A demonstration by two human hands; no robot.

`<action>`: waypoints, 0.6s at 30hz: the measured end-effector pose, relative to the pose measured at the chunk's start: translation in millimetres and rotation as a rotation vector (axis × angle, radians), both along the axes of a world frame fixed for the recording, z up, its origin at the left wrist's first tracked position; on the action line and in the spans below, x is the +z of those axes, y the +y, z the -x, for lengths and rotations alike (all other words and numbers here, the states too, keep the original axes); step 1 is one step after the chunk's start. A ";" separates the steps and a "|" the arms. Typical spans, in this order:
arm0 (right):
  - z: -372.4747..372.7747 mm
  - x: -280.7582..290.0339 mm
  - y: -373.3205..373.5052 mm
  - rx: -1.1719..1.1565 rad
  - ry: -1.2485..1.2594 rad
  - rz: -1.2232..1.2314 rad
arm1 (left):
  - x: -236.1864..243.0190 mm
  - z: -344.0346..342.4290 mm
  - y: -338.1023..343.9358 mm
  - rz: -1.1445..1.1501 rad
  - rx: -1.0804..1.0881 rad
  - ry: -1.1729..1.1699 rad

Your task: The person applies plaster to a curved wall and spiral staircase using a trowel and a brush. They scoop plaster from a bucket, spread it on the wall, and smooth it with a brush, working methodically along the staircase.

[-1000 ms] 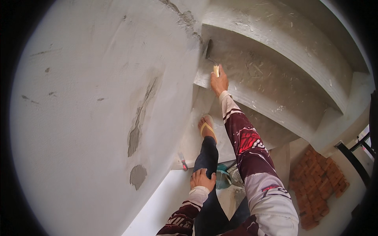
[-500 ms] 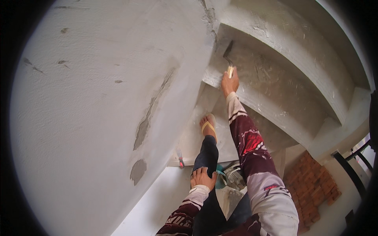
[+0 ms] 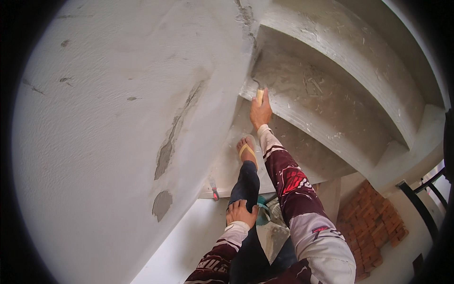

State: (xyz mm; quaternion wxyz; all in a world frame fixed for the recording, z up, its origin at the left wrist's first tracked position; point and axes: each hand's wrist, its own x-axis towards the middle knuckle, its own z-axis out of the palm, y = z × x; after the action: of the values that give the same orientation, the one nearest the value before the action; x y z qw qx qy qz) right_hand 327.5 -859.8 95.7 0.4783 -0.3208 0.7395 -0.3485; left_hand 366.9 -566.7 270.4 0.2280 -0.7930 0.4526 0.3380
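My right hand is closed round the pale wooden handle of a trowel. The trowel's thin metal neck points toward the corner where the step meets the wall; its blade is hardly visible. Below it is the front edge of a concrete step. My left hand lies with its fingers stretched over my dark-trousered knee and holds nothing. My foot, in a yellow-strapped flip-flop, stands on the step below.
The white wall at left has grey patches and a long crack. A red-and-black-handled scraper lies by the wall. A teal bucket stands beside my leg. Stacked bricks and a black railing are at right.
My right hand has drawn the trowel down and left, from the step's inner corner to its front edge by the wall. My left hand has stayed on my knee.
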 end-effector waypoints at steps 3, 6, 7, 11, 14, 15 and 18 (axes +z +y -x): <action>-4.3 -13.8 -2.6 -0.020 0.061 0.009 | -2.3 3.1 1.7 0.066 -0.048 0.024; -2.8 -14.6 12.3 -0.021 0.055 -0.099 | -0.2 5.9 -1.9 -0.002 -0.028 0.030; -8.3 -13.8 15.9 -0.037 0.051 -0.028 | -0.6 3.9 -3.3 -0.004 -0.030 0.020; -29.9 4.9 33.3 0.051 -0.058 -0.073 | -2.7 2.2 0.8 0.022 -0.025 0.008; -30.0 -7.2 41.3 0.022 -0.115 -0.092 | -1.6 7.1 -1.6 0.015 -0.034 0.013; -33.0 -8.6 45.4 0.025 -0.106 -0.054 | -1.9 7.1 -3.3 0.003 -0.031 0.009; -39.1 -11.0 53.7 0.014 -0.069 0.040 | -1.2 4.8 1.5 -0.020 -0.039 0.009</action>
State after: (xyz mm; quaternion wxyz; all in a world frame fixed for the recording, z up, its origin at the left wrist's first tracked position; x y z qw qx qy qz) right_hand 366.6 -806.1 84.7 0.4996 -0.3234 0.7129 -0.3708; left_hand 362.1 -565.2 269.2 0.2405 -0.7801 0.4657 0.3416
